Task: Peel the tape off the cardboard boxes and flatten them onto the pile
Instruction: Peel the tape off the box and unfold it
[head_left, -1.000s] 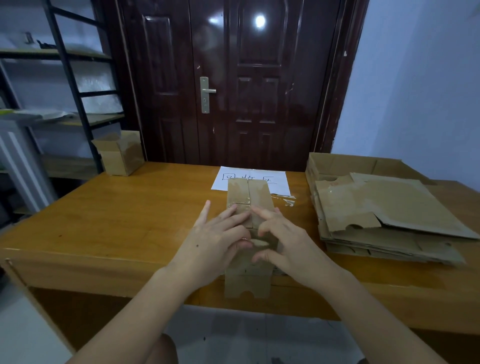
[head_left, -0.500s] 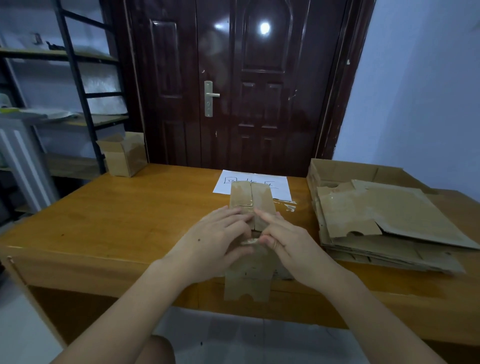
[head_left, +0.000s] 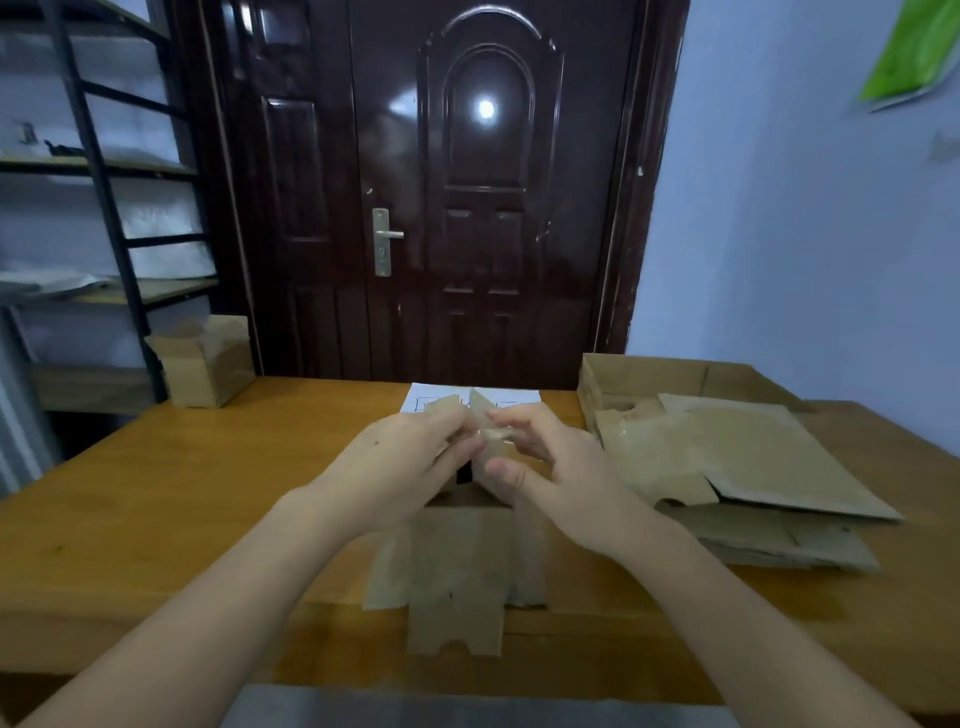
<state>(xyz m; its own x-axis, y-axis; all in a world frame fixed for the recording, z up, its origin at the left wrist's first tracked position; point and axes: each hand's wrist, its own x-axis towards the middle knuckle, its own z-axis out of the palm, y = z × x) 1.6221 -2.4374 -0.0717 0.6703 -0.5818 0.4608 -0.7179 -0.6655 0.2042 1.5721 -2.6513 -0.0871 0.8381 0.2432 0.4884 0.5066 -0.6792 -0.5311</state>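
While both hands pinch the clear tape strip (head_left: 493, 434) atop the small brown cardboard box (head_left: 457, 551), its long axis runs away from the person toward the dark door (head_left: 441, 197). The left hand (head_left: 410, 467) and right hand (head_left: 550, 467) meet at the flaps, each grip grasping there. The flattened brown cardboard pile (head_left: 748, 467) lies right of the box, nearer the right hand.

Both hands on small cardboard box (head_left: 457, 566) at 6 o'clock on wooden table (head_left: 171, 493). Left hand (head_left: 400, 467) grips left flap, right hand (head_left: 550, 467) pinches right flap. Flattened pile (head_left: 737, 467) at 3 o'clock. Open box (head_left: 205, 361) at 9 o'clock, dark door (head_left: 467, 208) at 12.
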